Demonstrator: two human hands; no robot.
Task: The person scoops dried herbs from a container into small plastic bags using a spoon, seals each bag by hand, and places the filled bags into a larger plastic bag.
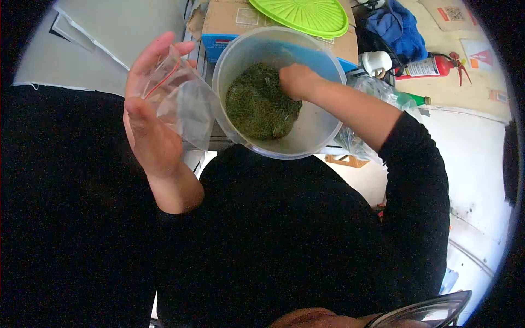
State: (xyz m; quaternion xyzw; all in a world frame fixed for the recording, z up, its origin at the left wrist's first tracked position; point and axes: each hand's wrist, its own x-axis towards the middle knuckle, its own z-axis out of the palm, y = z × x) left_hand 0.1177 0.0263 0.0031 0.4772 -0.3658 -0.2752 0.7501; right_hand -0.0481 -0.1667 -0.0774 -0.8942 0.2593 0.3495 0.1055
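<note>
A clear plastic zip bag [188,109] with a red strip along its mouth is held up by my left hand [153,117], the thumb and fingers stretching its mouth apart. No contents show in the bag. Beside it stands a translucent plastic tub [322,128], partly filled with dry, crumbly green leaves [260,104]. Into the tub reaches my right hand [299,82], closed, at the right edge of the leaves. Its fingertips are turned away, so what they grip is hidden.
Behind the tub, a bright green ribbed lid [303,15] lies on a cardboard box [221,19]. To the right are a blue cloth [398,33], a white cup-like item [376,63], a red fire extinguisher [429,66], crumpled clear plastic [377,87] and a green bottle [415,99].
</note>
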